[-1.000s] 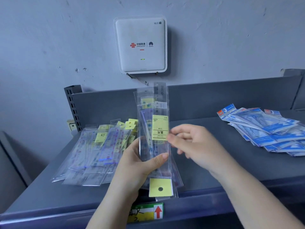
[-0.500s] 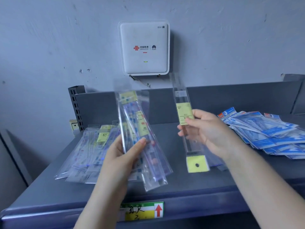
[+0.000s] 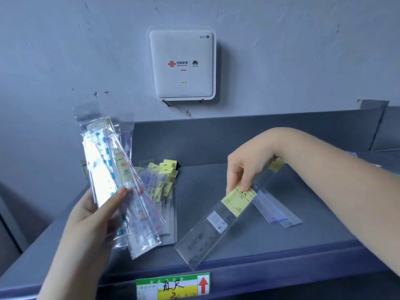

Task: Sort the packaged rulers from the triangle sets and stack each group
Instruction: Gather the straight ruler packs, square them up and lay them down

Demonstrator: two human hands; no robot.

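Here the right hand (image 3: 244,167) is pinching a packaged ruler (image 3: 218,221); the left hand (image 3: 95,215) is gripping a ruler bundle (image 3: 112,169); the wall router (image 3: 181,63) is reading "WiFi 7"

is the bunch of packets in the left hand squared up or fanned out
Fanned out. The packets in the left hand splay apart at both ends, upper ends leaning left, lower ends spreading right, pinned under the thumb.

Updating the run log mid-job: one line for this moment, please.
left hand: holds fanned clear ruler packets | right hand: pinches single yellow-labelled clear ruler packet, low over grey shelf
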